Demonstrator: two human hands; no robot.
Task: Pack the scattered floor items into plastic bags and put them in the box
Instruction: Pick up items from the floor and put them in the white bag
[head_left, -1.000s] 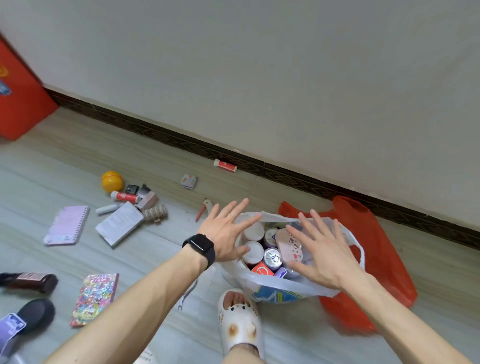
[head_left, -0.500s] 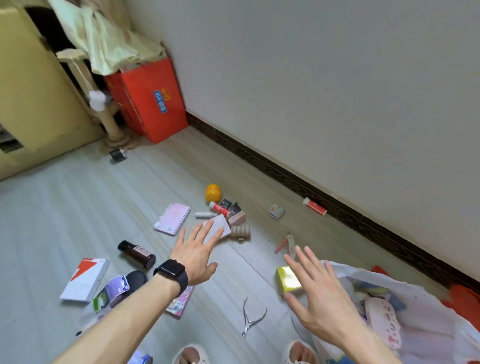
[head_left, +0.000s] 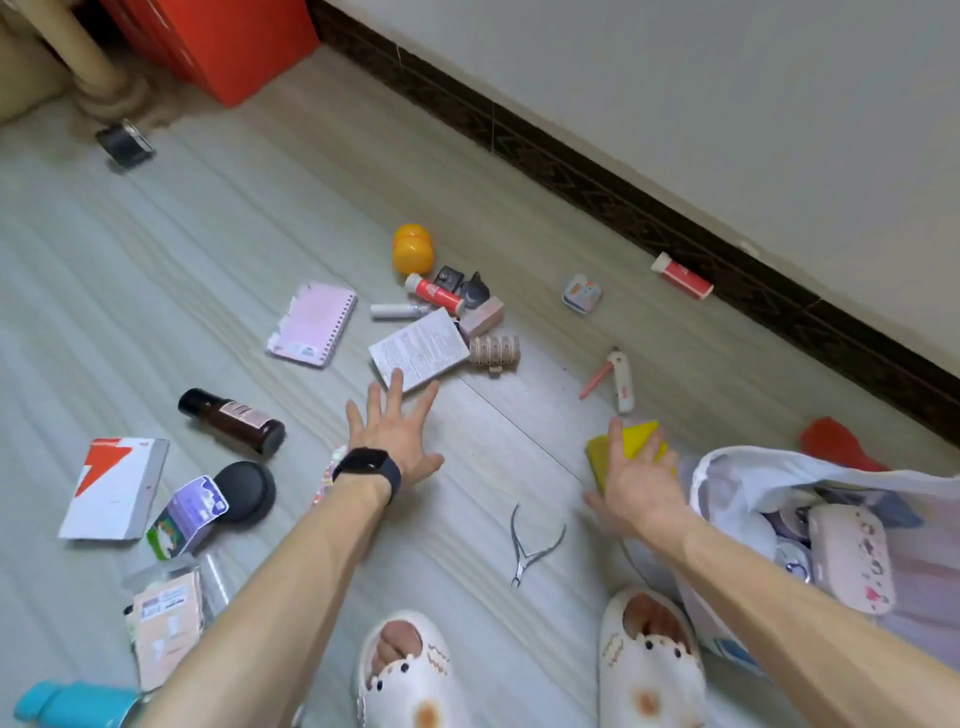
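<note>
The left arm stretches forward over the floor (head_left: 156, 249), palm down. The left hand (head_left: 395, 441) has its fingers fanned wide and holds nothing; the fingertips lie just short of a white printed leaflet (head_left: 418, 348). A black smartwatch (head_left: 369, 470) sits on that wrist.

The right arm comes in from the lower right. The right hand (head_left: 636, 478) lies palm down over a yellow block (head_left: 636, 439), fingers straight across its top and thumb out to the side – flat, not curled round it. The block is on the floor just beside the mouth of a white plastic bag (head_left: 727, 467). The bag stands open at the right and holds a pink case (head_left: 852, 551) and some cans. A red plastic bag (head_left: 831, 441) shows behind it.

Loose items lie on the floor – a pair of cuticle nippers (head_left: 530, 543) between the arms, a brown bottle (head_left: 231, 420) and a pink spiral notebook (head_left: 313, 325) to the left of the left hand, and an orange capsule (head_left: 412, 248) farther off. A red box (head_left: 208, 41) stands against the wall at the top left, well apart from both hands.
</note>
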